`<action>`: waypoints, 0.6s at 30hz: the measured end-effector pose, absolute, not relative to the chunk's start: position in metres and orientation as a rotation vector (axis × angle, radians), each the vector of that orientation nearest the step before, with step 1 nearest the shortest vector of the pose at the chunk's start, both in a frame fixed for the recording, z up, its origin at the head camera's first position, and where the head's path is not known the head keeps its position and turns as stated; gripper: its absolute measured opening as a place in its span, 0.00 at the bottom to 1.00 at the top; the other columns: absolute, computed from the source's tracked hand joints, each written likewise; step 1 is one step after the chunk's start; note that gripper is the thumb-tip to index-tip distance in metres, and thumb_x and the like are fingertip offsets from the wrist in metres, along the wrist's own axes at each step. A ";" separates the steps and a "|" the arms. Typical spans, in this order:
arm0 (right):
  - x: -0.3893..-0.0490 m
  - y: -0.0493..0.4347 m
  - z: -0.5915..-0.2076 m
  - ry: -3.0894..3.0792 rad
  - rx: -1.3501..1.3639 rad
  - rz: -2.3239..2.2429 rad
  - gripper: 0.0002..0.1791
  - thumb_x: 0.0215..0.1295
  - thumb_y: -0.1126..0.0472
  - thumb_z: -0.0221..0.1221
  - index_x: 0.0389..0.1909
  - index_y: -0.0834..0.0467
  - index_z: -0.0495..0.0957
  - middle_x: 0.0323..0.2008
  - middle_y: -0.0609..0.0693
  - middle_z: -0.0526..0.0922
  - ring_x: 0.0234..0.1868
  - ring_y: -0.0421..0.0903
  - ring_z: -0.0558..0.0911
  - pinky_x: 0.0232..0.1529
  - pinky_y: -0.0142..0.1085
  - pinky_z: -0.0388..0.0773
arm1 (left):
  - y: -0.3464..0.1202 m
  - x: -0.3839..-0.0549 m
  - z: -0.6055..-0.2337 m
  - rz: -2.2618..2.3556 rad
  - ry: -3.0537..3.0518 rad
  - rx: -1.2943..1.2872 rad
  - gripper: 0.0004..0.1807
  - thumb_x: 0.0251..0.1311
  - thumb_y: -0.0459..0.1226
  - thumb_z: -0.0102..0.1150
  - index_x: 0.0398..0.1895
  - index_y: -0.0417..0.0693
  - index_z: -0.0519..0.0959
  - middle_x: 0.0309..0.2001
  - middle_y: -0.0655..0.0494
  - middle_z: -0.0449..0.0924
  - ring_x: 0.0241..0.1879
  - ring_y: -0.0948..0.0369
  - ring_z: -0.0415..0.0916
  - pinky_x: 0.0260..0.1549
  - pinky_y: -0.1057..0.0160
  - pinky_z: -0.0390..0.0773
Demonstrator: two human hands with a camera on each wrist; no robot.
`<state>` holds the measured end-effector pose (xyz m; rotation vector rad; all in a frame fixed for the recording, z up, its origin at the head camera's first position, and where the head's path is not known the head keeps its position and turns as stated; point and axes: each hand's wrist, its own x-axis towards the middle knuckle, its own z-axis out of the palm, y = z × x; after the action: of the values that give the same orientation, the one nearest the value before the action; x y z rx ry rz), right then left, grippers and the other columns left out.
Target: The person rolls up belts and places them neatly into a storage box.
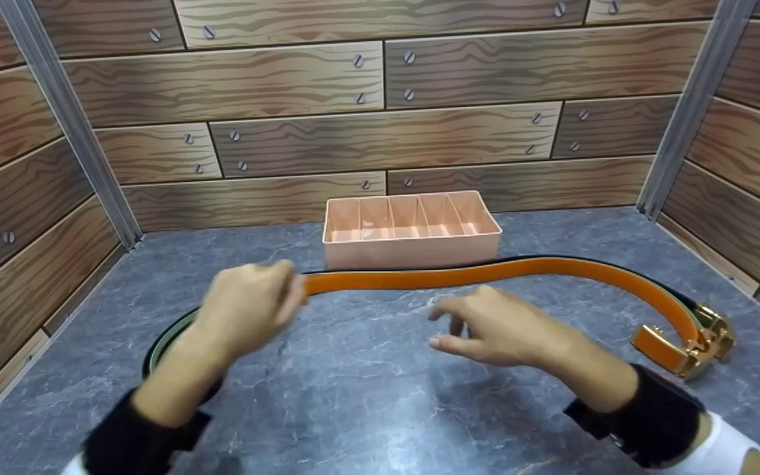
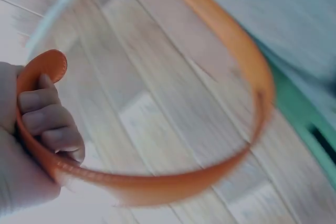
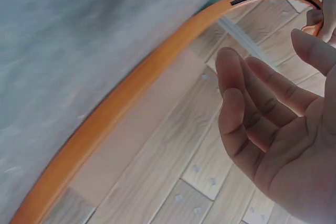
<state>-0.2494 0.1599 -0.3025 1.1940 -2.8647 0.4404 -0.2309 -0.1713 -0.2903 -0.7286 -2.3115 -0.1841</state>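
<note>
A long belt (image 1: 413,278), orange on one face and green and black on the other, runs across the table. Curled fingers of my left hand (image 1: 248,307) grip it near its rounded free end; in the left wrist view that tip (image 2: 55,66) sticks out past the fingers, and the strap (image 2: 163,187) loops away from the hand. My right hand (image 1: 499,326) hovers in front of the strap with loosely bent fingers and holds nothing; its palm (image 3: 294,145) shows in the right wrist view. At the belt's other end, on the right, lies a gold buckle (image 1: 706,346).
Behind the strap stands a pink tray (image 1: 413,251) with several compartments. The grey marbled table (image 1: 353,396) is enclosed by wood-patterned walls (image 1: 301,79) at the back and both sides, with metal posts (image 1: 83,132) at the corners.
</note>
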 end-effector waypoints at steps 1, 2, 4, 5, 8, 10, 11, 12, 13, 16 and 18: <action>-0.248 0.157 -0.300 -2.824 1.216 0.458 0.22 0.69 0.43 0.59 0.53 0.54 0.81 0.34 0.46 0.88 0.25 0.33 0.80 0.32 0.33 0.81 | -0.161 -0.230 -0.288 -0.174 -2.286 -0.765 0.14 0.66 0.38 0.55 0.20 0.47 0.71 0.12 0.64 0.61 0.12 0.66 0.55 0.10 0.67 0.61; -0.248 0.154 -0.298 -2.775 1.240 0.479 0.21 0.68 0.45 0.61 0.53 0.55 0.81 0.34 0.47 0.88 0.26 0.33 0.81 0.32 0.32 0.81 | -0.152 -0.228 -0.286 -0.168 -2.266 -0.802 0.15 0.65 0.40 0.56 0.20 0.48 0.71 0.12 0.64 0.60 0.12 0.67 0.54 0.10 0.69 0.59; -0.245 0.148 -0.292 -2.667 1.279 0.530 0.20 0.65 0.49 0.65 0.52 0.56 0.81 0.35 0.48 0.88 0.26 0.35 0.81 0.32 0.30 0.80 | -0.133 -0.226 -0.281 -0.135 -2.208 -0.869 0.17 0.64 0.43 0.56 0.19 0.49 0.69 0.12 0.65 0.59 0.12 0.68 0.51 0.10 0.70 0.55; -0.243 0.145 -0.289 -2.593 1.304 0.572 0.21 0.62 0.51 0.67 0.52 0.56 0.81 0.35 0.48 0.87 0.27 0.36 0.82 0.31 0.30 0.81 | -0.124 -0.225 -0.279 -0.122 -2.177 -0.897 0.17 0.64 0.44 0.57 0.18 0.49 0.69 0.11 0.65 0.58 0.12 0.68 0.51 0.10 0.70 0.54; -0.240 0.135 -0.282 -2.314 1.397 0.712 0.24 0.54 0.55 0.73 0.51 0.57 0.81 0.38 0.48 0.86 0.29 0.39 0.82 0.31 0.29 0.81 | -0.099 -0.224 -0.275 -0.112 -2.052 -0.968 0.18 0.60 0.47 0.60 0.17 0.50 0.69 0.11 0.64 0.60 0.10 0.66 0.53 0.09 0.69 0.54; -0.238 0.129 -0.278 -2.109 1.433 0.747 0.24 0.49 0.59 0.76 0.48 0.59 0.81 0.38 0.48 0.84 0.31 0.40 0.81 0.33 0.29 0.81 | -0.085 -0.226 -0.272 -0.120 -1.962 -0.997 0.19 0.58 0.46 0.62 0.15 0.50 0.69 0.10 0.62 0.61 0.09 0.65 0.55 0.09 0.68 0.54; -0.237 0.127 -0.275 -2.021 1.434 0.737 0.23 0.47 0.62 0.76 0.45 0.60 0.81 0.37 0.49 0.84 0.32 0.41 0.80 0.33 0.29 0.80 | -0.079 -0.227 -0.271 -0.132 -1.929 -1.000 0.20 0.57 0.46 0.63 0.14 0.51 0.68 0.10 0.62 0.62 0.09 0.64 0.57 0.08 0.67 0.55; -0.236 0.126 -0.273 -1.950 1.424 0.709 0.22 0.45 0.63 0.76 0.43 0.61 0.81 0.37 0.49 0.84 0.33 0.42 0.80 0.35 0.29 0.80 | -0.073 -0.228 -0.269 -0.145 -1.903 -1.003 0.20 0.56 0.46 0.63 0.13 0.51 0.68 0.10 0.62 0.62 0.09 0.64 0.58 0.08 0.67 0.55; -0.235 0.126 -0.269 -1.898 1.398 0.664 0.21 0.44 0.64 0.76 0.41 0.61 0.81 0.37 0.49 0.83 0.34 0.42 0.79 0.37 0.29 0.79 | -0.069 -0.228 -0.267 -0.154 -1.887 -0.998 0.21 0.55 0.46 0.64 0.12 0.51 0.67 0.10 0.61 0.62 0.09 0.64 0.58 0.08 0.67 0.55; -0.231 0.129 -0.262 -1.812 1.319 0.536 0.17 0.43 0.66 0.76 0.35 0.62 0.81 0.34 0.50 0.81 0.35 0.45 0.78 0.40 0.31 0.76 | -0.059 -0.229 -0.262 -0.156 -1.874 -0.980 0.22 0.55 0.46 0.64 0.11 0.51 0.66 0.09 0.61 0.61 0.09 0.64 0.58 0.09 0.67 0.54; -0.228 0.133 -0.259 -1.788 1.296 0.471 0.17 0.43 0.66 0.76 0.35 0.62 0.82 0.33 0.50 0.81 0.34 0.45 0.77 0.39 0.33 0.74 | -0.055 -0.229 -0.260 -0.164 -1.882 -0.986 0.22 0.56 0.46 0.63 0.11 0.51 0.67 0.09 0.61 0.61 0.09 0.64 0.58 0.09 0.67 0.54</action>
<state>-0.2282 0.1326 -0.2593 1.2963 -1.7877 0.4709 -0.2289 -0.0551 -0.2596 -0.9860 -1.8823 -0.1644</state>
